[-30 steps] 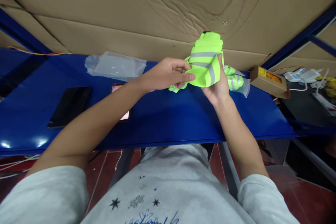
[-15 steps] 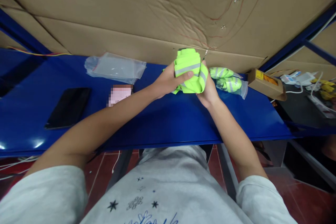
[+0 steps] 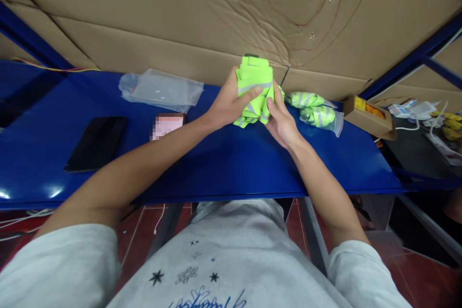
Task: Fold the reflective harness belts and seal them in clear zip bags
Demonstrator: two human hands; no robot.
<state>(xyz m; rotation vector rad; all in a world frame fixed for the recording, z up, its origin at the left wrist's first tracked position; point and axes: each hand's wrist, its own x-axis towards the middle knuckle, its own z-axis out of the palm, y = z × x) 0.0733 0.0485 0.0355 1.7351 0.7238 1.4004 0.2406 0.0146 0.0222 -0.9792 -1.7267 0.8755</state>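
A bundle of neon-yellow reflective strap (image 3: 254, 77) with silver stripes, folded in layers, is held up over the blue table (image 3: 224, 168). My left hand (image 3: 228, 101) grips its left side, the thumb lying across the front. On the right edge, my right hand (image 3: 283, 118) closes round the bundle with its thumb near the lower corner. A dark piece shows at the top of the strap. The fingers behind the bundle are hidden. Just right of my right hand lie two similar neon bundles in clear bags, one (image 3: 305, 99) behind the other (image 3: 319, 116).
Clear plastic bags (image 3: 164, 90) lie at the back left, with a pink item (image 3: 168, 126), partly blurred, in front. A black tablet-like slab (image 3: 96, 143) rests further left. An open cardboard box (image 3: 370, 116) stands at the right end. Cardboard (image 3: 144, 9) walls the back.
The loose loop on the bundle's right side is now folded in against it. My right thumb has come round to the front, and the bundle sits slightly further left and higher.
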